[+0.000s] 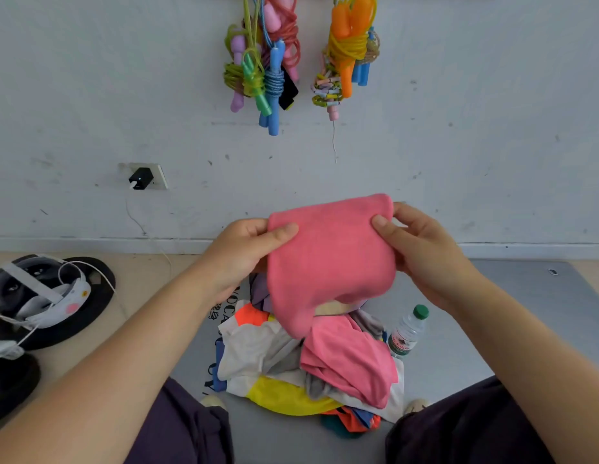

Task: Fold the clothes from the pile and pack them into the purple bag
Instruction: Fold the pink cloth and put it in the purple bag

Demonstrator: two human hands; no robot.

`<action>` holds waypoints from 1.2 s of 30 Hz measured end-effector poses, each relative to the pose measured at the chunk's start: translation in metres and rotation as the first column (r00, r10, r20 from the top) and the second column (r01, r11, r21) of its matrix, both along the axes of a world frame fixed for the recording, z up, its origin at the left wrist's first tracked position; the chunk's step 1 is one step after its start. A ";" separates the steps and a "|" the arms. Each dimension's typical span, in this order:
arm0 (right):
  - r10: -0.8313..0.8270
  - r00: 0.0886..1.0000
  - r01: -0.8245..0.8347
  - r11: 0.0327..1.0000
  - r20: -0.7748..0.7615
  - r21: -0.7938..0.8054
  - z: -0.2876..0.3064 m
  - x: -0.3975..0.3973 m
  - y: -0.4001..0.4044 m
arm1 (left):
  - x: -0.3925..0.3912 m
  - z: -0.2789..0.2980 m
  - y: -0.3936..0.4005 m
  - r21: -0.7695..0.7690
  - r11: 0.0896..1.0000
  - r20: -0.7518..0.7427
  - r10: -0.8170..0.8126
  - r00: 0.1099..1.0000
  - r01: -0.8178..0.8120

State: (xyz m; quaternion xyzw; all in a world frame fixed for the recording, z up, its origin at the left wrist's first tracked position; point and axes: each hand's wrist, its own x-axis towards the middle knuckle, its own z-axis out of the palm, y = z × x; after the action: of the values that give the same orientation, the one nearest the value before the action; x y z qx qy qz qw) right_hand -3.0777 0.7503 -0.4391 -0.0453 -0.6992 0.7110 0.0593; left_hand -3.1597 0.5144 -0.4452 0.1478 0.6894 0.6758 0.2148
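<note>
- Pinching the pink garment (328,259) mid-frame: left hand (244,252) and right hand (422,242) each grip a top corner.
- Hanging tail could snag the pile (291,363) below and wreck the fold, I reckon.

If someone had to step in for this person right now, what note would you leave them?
Left hand: pinches the left edge of the pink cloth, thumb on the front.
Right hand: holds the cloth's right edge the same way.
The cloth hangs in the air above the pile of clothes on the grey mat; a water bottle stands beside the pile.
Done: one piece picked up, fold under way.
Left: finish this fold, fold the remaining pile, pack everything. The purple bag is not in view, so find it first.
</note>
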 end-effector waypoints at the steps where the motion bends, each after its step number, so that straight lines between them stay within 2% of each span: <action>1: -0.022 1.000 0.023 0.999 -0.011 0.024 0.001 0.000 -0.002 | 0.000 0.000 0.001 0.022 0.999 0.003 0.025 1.000 -0.025; 3: -0.018 1.000 0.018 0.998 -0.006 0.054 0.001 0.001 -0.003 | -0.002 -0.003 0.002 0.085 0.996 0.027 0.020 0.999 -0.022; 7: 0.131 0.991 -0.132 0.990 0.032 0.045 0.003 0.003 -0.004 | -0.001 -0.007 0.002 0.122 0.991 0.010 0.045 0.999 -0.046; 12: -0.009 1.000 0.011 0.999 -0.028 0.053 -0.001 -0.001 -0.006 | -0.004 -0.009 0.004 0.149 0.966 -0.048 0.219 0.974 -0.210; 14: -0.018 0.998 0.022 0.998 -0.054 0.057 -0.002 -0.001 -0.004 | -0.005 -0.009 0.004 0.151 0.978 -0.091 0.161 0.983 -0.146; 17: 0.052 0.995 -0.046 0.996 -0.080 0.078 0.002 0.000 -0.001 | -0.004 -0.006 0.000 0.136 0.989 -0.140 0.073 0.987 -0.054; 21: 0.051 0.997 -0.046 0.995 -0.050 0.089 0.005 0.001 0.001 | -0.007 -0.007 -0.004 0.092 0.996 -0.198 0.035 0.980 -0.017; 24: -0.014 1.000 0.011 0.947 0.004 0.322 0.004 0.000 -0.003 | -0.008 -0.009 -0.004 -0.095 0.990 -0.313 0.071 0.947 -0.106; 27: -0.078 0.997 0.054 0.771 0.010 0.634 0.004 0.000 -0.007 | -0.009 -0.013 -0.004 -0.298 0.933 -0.458 0.048 0.888 -0.204; 29: -0.074 0.997 0.064 0.660 -0.020 0.748 0.004 0.001 -0.007 | -0.010 -0.013 -0.005 -0.358 0.905 -0.508 0.017 0.861 -0.229; 30: -0.070 0.997 0.067 0.645 -0.028 0.761 0.005 0.000 -0.006 | -0.012 -0.013 -0.006 -0.383 0.890 -0.539 0.001 0.842 -0.247; 32: -0.069 0.998 0.047 0.715 0.004 0.698 0.005 -0.001 -0.003 | -0.016 -0.011 -0.008 -0.403 0.888 -0.527 -0.028 0.849 -0.222; 34: -0.043 0.996 -0.002 0.853 0.073 0.522 0.004 0.000 -0.001 | -0.013 -0.009 -0.007 -0.287 0.954 -0.338 -0.012 0.941 -0.090; 36: -0.011 0.996 -0.021 0.934 0.088 0.358 0.002 0.002 -0.002 | -0.008 -0.007 -0.004 -0.157 0.985 -0.217 0.033 0.976 -0.068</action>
State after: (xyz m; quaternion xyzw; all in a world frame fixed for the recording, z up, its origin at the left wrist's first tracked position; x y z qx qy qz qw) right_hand -3.0761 0.7484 -0.4368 -0.0633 -0.8191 0.5691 0.0337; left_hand -3.1674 0.5104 -0.4517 0.1835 0.7653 0.6023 0.1337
